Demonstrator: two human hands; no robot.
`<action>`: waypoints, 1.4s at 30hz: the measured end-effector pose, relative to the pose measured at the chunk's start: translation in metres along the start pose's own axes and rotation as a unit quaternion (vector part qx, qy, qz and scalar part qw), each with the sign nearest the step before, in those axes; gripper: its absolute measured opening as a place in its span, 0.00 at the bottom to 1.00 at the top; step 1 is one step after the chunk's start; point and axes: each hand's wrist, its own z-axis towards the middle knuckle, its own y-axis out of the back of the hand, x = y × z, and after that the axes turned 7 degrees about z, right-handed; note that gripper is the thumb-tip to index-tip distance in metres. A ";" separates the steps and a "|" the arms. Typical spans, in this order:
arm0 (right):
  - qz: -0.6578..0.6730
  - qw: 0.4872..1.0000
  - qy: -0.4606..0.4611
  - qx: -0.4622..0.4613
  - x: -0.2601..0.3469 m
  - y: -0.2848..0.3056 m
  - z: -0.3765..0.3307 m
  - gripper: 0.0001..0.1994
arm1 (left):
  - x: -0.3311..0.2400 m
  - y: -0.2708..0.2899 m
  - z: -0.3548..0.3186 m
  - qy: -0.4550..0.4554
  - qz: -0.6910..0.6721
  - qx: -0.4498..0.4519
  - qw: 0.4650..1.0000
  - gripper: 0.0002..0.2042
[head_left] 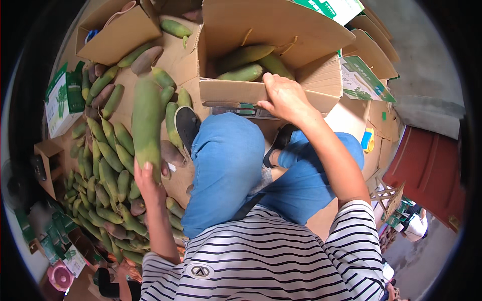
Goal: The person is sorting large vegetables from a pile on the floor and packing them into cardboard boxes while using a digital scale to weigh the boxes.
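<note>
My left hand (147, 179) is closed round the lower end of a long, thick green radish (146, 118), held upright above the pile. To the right, an open cardboard box (233, 91) stands in front of my knees with several green radishes (242, 73) inside. My right hand (285, 98) grips the near wall of this box, fingers over its top edge and thumb on the outside. Beside my left leg lies a large pile of green radishes (108, 173), some with brownish-purple skin. How deep the box is filled is partly hidden by its near wall.
Another open carton (118, 37) stands at the far left, near a green-and-white printed box (65, 103). More cartons (369, 75) lean at the far right. A yellow-and-blue tape roll (369, 140) lies right of my knee. Another person's arm (122, 281) shows at lower left.
</note>
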 end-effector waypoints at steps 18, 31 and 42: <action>0.044 0.999 0.004 0.025 0.000 0.004 0.000 0.23 | 0.135 0.054 0.011 -0.002 0.401 0.067 0.913 0.16; 0.014 0.998 -0.041 0.050 0.020 0.012 0.005 0.22 | 0.237 0.083 0.030 0.080 0.495 -0.067 0.862 0.32; 0.044 0.999 -0.012 0.024 0.007 0.009 0.000 0.25 | 0.227 0.051 0.059 0.092 0.560 -0.111 0.816 0.44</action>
